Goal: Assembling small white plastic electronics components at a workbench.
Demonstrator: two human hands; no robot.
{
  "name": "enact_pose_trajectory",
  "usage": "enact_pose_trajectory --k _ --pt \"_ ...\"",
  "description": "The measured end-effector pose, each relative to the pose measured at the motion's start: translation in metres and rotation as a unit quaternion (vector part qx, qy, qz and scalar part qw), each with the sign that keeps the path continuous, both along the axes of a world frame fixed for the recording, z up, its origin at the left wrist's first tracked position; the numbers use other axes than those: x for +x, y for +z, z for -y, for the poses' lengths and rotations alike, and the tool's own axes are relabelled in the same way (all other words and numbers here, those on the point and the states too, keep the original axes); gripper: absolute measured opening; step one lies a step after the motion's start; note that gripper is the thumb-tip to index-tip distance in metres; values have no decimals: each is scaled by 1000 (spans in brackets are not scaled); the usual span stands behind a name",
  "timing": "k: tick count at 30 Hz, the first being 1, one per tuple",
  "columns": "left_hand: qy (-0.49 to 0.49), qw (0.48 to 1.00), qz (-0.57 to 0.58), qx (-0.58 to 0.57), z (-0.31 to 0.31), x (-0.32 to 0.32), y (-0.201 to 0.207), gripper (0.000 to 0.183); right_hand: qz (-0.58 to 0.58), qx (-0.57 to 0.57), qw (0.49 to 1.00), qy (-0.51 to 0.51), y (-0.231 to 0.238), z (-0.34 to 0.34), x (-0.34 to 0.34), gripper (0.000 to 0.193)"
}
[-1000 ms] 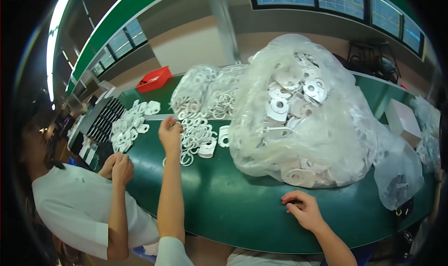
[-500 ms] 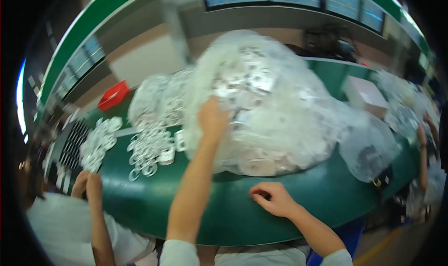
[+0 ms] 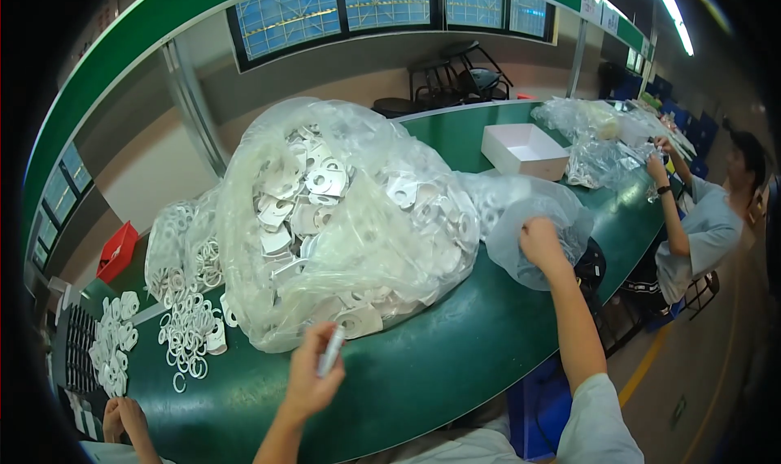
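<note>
Green worktable (image 3: 455, 358): spreads beneath the bags, its near edge bowed by the lens.
Left hand (image 3: 311, 379): closed in a pinch, thumb and fingers gripping a white piece.
White piece (image 3: 332, 352): in that pinch, near the front of the large clear bag (image 3: 366, 244); long axis steep, upper end tipped slightly right and away from the person.
Right hand (image 3: 541, 243): fingers curled at the small clear bag (image 3: 512, 257); cannot tell whether they pinch plastic.
Piece to small bag: the bag lies rightward and farther forward from the left hand, well apart; the right hand is nearer, touching it.
Change from half a second ago: left hand shifts from the large bag's side to its front, white piece now visible; right hand leaves bare tabletop for the small bag; the view turns right.
</note>
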State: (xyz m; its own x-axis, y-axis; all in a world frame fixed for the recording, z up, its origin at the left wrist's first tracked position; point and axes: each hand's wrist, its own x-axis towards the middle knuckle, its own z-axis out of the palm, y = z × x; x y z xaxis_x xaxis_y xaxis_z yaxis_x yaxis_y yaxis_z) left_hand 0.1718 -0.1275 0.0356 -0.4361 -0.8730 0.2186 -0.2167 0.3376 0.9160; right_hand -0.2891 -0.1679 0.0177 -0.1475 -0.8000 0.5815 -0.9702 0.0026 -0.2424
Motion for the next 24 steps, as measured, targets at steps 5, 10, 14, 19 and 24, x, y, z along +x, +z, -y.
enact_pose_trajectory --k 5,10,14,19,24 --pt "-15 1000 10 -5 -12 -13 -48 48 31 177 984 8 -4 81 -4 17" --pt "-12 999 40 -22 -16 -17 -41 48 -18 273 958 -88 -8 76 1 40" --pt "7 998 59 -29 -19 -15 -39 48 -28 353 925 -138 8 59 43 53" --pt "-16 998 59 -29 -14 -24 -42 49 2 78 990 -121 -45 56 10 66" --pt "-7 998 37 -52 -13 -19 -52 49 -35 163 985 -51 -53 62 11 60"
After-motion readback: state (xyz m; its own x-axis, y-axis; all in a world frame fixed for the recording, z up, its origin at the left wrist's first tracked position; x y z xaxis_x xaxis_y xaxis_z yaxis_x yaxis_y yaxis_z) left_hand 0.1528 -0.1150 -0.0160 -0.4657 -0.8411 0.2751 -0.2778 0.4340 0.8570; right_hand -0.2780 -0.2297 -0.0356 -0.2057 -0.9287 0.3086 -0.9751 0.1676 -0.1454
